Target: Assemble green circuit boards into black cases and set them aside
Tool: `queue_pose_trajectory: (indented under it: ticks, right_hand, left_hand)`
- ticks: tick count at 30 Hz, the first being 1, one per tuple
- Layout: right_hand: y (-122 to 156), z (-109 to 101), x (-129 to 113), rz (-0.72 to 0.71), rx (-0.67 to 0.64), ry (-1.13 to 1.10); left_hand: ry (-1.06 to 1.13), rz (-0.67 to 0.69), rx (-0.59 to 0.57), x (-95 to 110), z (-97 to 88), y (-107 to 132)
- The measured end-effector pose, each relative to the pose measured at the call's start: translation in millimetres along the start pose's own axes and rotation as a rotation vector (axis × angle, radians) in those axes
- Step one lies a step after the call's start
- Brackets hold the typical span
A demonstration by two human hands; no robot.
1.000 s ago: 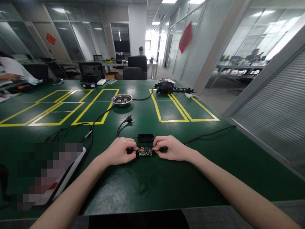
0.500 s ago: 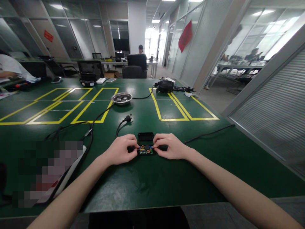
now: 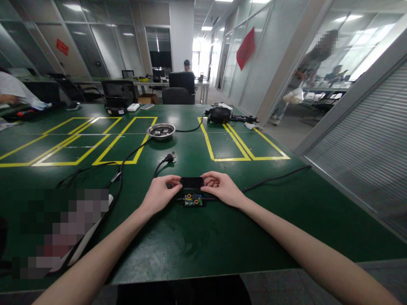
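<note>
A small open black case with a green circuit board (image 3: pixel 192 200) inside lies on the green table (image 3: pixel 197 245) in front of me. Just behind it rests a black plastic cover (image 3: pixel 192 182). My left hand (image 3: pixel 160 193) pinches the cover's left end and my right hand (image 3: pixel 222 188) pinches its right end. Both hands sit just past the circuit board, which lies untouched between the wrists.
A black cable with a plug (image 3: pixel 169 159) lies behind the cover; another cable (image 3: pixel 280 174) runs right. A metal dish (image 3: pixel 160 131) holds small parts farther back. A black device (image 3: pixel 219 115) sits at the back. Cables and a blurred object (image 3: pixel 60 228) lie left. A seated person's sleeve (image 3: pixel 12 91) shows far left.
Both hands left the ends of the circuit board case and moved forward to the black cover, closing on its two ends. The board stayed in place.
</note>
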State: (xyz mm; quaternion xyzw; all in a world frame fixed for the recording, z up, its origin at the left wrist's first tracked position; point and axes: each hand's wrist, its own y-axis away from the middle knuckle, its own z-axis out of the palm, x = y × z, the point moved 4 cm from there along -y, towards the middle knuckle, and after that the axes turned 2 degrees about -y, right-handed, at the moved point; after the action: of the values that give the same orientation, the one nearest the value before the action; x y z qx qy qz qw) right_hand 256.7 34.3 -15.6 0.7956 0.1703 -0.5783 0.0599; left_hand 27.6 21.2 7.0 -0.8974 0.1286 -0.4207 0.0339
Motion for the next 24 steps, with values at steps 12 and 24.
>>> queue_pose_trajectory:
  ticks: [12, 24]
  right_hand:
    - [5.8, -2.7, 1.0, 0.08, 0.005, -0.19]
    - [8.7, -4.9, -4.3, 0.049, -0.022, -0.097]
  left_hand:
    - [0.068, -0.04, -0.031, 10.1, -5.8, 2.6]
    - [0.092, -0.021, -0.06, 11.0, -5.4, 3.1]
